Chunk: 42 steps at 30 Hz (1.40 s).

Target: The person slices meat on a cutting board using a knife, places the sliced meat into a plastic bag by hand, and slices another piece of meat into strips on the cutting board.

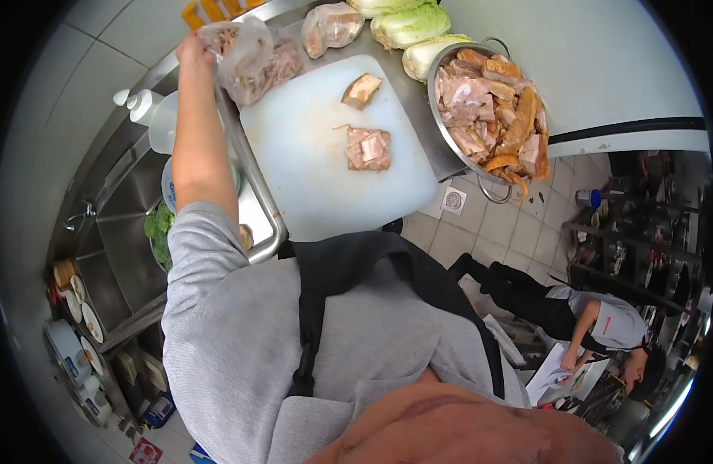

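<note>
My left hand (194,51) reaches to the far left of the counter, fingers closed on the edge of a clear plastic bag (249,58). The bag holds pinkish meat pieces and leans over the corner of a white cutting board (294,185). On the board lie a browned chunk of meat (362,91) and a flat piece of sliced meat (369,148). My right hand is out of view.
A second bag of meat (331,29) and several napa cabbages (410,29) stand behind the board. Right of it is a metal colander (441,99) heaped with meat. A sink (132,224) lies left. A co-worker (596,317) bends over a surface at lower right.
</note>
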{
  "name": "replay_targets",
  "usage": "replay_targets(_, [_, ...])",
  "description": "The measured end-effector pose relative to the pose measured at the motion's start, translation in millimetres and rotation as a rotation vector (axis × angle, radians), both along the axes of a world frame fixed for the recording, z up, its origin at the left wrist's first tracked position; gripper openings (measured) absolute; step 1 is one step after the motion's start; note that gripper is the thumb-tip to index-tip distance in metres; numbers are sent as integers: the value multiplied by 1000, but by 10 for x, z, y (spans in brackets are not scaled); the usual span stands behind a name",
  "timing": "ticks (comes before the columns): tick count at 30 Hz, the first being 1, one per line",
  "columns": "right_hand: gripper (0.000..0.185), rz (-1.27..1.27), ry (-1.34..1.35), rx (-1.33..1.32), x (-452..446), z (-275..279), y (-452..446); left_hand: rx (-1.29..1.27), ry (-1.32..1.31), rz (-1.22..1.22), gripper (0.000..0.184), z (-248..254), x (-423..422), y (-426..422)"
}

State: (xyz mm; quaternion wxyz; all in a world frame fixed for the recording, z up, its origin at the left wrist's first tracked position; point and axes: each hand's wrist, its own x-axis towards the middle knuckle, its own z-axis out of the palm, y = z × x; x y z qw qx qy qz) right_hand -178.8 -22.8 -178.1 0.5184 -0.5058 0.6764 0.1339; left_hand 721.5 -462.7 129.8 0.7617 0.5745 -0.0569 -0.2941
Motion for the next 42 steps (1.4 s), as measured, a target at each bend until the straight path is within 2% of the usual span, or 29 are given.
replay_targets(2, [85,82,-23,-14,5,113,55,-42,31,100,43,-219,118,38])
replay_targets(4, [85,-50,14,96,205,345,-152,550,-561,-126,46,-577,589,61])
replay_targets(5, [85,-41,9,100,172,212,-130,470,-688,-180,46,-633,609,204])
replay_targets(6, [84,-45,-3,100,121,99,-82,478,-693,-177,46,-655,629,274])
replay_targets(8, [83,-68,-43,98,115,65,-91,848,-1373,143,41,-290,98,641])
replay_targets(9, [82,-105,-71,109,173,184,-128,754,-1680,370,40,-157,-116,786])
replay_targets(10, [82,-141,-96,116,223,270,-173,762,-1680,374,40,-19,-280,885])
replay_targets(12, [81,-102,-157,74,151,228,-139,645,-1547,147,33,161,-535,978])
replay_targets(14, [81,13,-219,-16,-18,97,-33,438,-1137,-76,35,-101,-669,911])
replay_targets(16, [83,-164,-425,-26,-65,122,-6,364,-1209,-243,35,51,-1503,1059])
replay_targets(18, [82,-100,-318,-27,-182,24,27,407,-1621,-283,29,-387,-1738,904])
replay_targets(20, [81,-35,-210,-36,-200,63,-27,641,-2201,-375,24,-770,-1917,910])
replay_targets(22, [82,-6,-14,-24,-113,307,-90,595,-2142,-396,23,-722,-2138,987])
replay_targets(24, [81,57,-48,-127,-194,366,-63,550,-2089,-429,22,-616,-2188,1120])
replay_targets(25, [81,116,-75,-232,-232,401,-35,445,-1897,-412,23,-492,-2135,1180])
replay_targets(26, [80,81,-62,-203,-158,660,-110,345,-1704,-395,24,-392,-2071,1219])
replay_targets(27, [80,51,-62,-174,-83,930,-205,349,-1701,-399,24,-336,-1983,1245])
replay_targets(29, [80,-88,-53,-30,462,1957,-470,311,-1688,-110,27,-315,-1758,1308])
replay_targets(30, [80,-133,-44,23,658,2322,-551,331,-1681,-111,27,-367,-1692,1369])
replay_targets(32, [81,-229,-176,-15,697,2434,-564,605,-1852,-149,36,-395,-1583,1472])
replay_targets(33, [81,-139,-188,-71,723,2527,-599,602,-1850,-143,36,-405,-1565,1515])
replay_targets(35, [81,-70,-192,-145,895,2800,-695,408,-1798,-46,44,-370,-1671,1621])
replay_targets(38, [81,76,-130,-186,1159,3227,-816,316,-1741,-11,48,-258,-1731,1848])
replay_targets(41, [80,180,-79,-205,1610,3855,-1029,380,-1729,31,47,-121,-1720,2141])
replay_targets(42, [79,14,13,-8,1910,4189,-1157,385,-1728,34,47,-98,-1728,2251])
